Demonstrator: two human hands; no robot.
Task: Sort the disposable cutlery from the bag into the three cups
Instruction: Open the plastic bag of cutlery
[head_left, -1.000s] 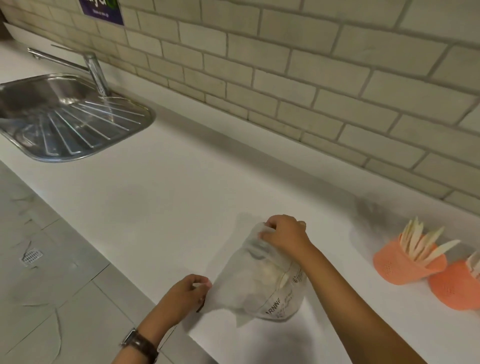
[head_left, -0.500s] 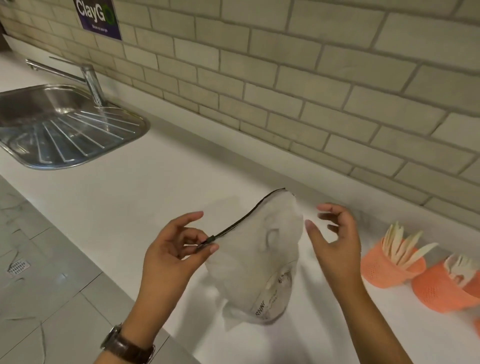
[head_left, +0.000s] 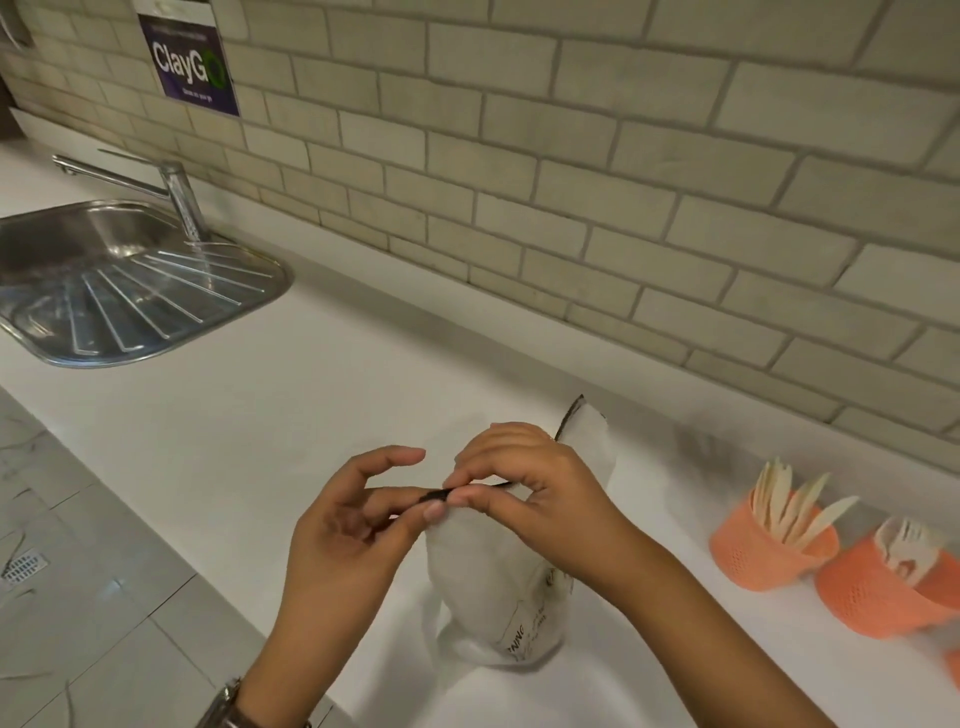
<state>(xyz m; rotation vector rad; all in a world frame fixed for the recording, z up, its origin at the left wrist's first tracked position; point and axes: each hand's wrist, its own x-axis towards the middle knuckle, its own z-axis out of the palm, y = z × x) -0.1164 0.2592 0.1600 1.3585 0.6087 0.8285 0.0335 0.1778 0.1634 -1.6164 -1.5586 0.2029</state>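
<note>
**Both hands at the mouth of the bag, two cups already stocked**

A white tabletop (head_left: 311, 415) runs along a wall of pale brick-shaped tiles. At its far left end a steel sink (head_left: 156, 353) with a ribbed drainboard is set into it, with a tap (head_left: 176, 202) at the back; nothing shows in the basin.

The bag (head_left: 498, 582) stands on the tabletop near the front edge, well apart from the sink. It is cloudy white plastic with a dark closure strip (head_left: 574, 410) along its top, and what it holds cannot be made out.

The right hand (head_left: 535, 483) reaches over the top, its fingers clamped on the strip. The left hand (head_left: 343, 540) pinches the strip's near end, with the index finger raised free.

To the right stand orange perforated cups, close together. The first cup (head_left: 758, 556) holds pale knives (head_left: 795, 506), blades up and fanned. The second cup (head_left: 872, 597) holds pale forks (head_left: 906, 551). Only a sliver of a third cup (head_left: 955, 670) shows at the frame's edge.

A dark wall sign (head_left: 189, 65) reads "ClayGo". Black print low on the bag ends in "NING"; the smaller lines are unreadable.
</note>
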